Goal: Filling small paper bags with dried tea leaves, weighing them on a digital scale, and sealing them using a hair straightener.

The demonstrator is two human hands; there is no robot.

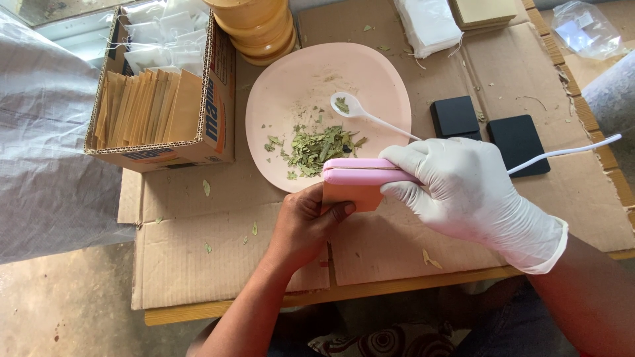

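Observation:
My right hand (463, 192), in a white glove, grips a pink handheld sealer (360, 172) with a white cord (562, 152) trailing right. The sealer is clamped across the top of a small brown paper pouch (350, 196). My bare left hand (307, 221) holds that pouch from below, thumb on its front. Just beyond lies a pale pink plate (291, 79) with a heap of dried green leaves (321, 147) and a white plastic spoon (360, 112) resting in it.
A cardboard box (218, 112) of brown pouches and white filter bags stands at the left. Stacked wooden bowls (258, 30) sit behind the plate. Two black square objects (519, 142) lie at the right. Flattened cardboard (225, 264) covers the table.

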